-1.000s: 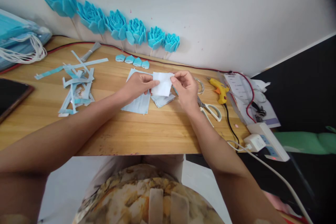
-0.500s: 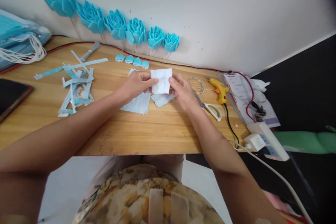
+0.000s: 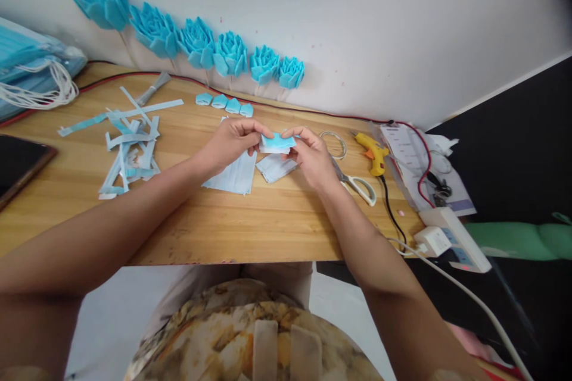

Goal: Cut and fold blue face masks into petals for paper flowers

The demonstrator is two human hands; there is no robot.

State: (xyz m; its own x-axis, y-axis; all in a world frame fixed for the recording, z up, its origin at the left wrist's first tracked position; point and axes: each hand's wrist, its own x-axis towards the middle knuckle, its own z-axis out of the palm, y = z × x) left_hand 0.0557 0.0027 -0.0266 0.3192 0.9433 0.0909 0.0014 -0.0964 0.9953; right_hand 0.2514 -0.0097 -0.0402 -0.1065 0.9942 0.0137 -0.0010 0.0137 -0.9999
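Note:
Between my two hands is a small piece of mask fabric [image 3: 277,141], folded over so its blue side faces up along the top and a white edge shows below. My left hand [image 3: 235,141] pinches its left end, and my right hand [image 3: 310,155] grips the right end. Under and beside my left hand lies a larger pale blue fabric sheet [image 3: 235,175]. A smaller stack of pale fabric pieces [image 3: 276,168] rests on the table just below the held piece. Four-sided folded blue petals [image 3: 218,101] sit in a short row behind my hands.
Several blue fabric flowers [image 3: 154,30] on sticks lean along the wall. Fabric strips [image 3: 131,143] lie heaped at left, near a phone [image 3: 22,161] and bagged masks [image 3: 36,65]. Scissors [image 3: 357,184], a tape roll [image 3: 333,144], a yellow glue gun [image 3: 375,153] and a power strip [image 3: 458,241] are at right.
The fabric piece was held flat with its white side showing; now its top is folded down, showing blue. Both hands stay in nearly the same place, with thumbs and fingers shifted to the fold.

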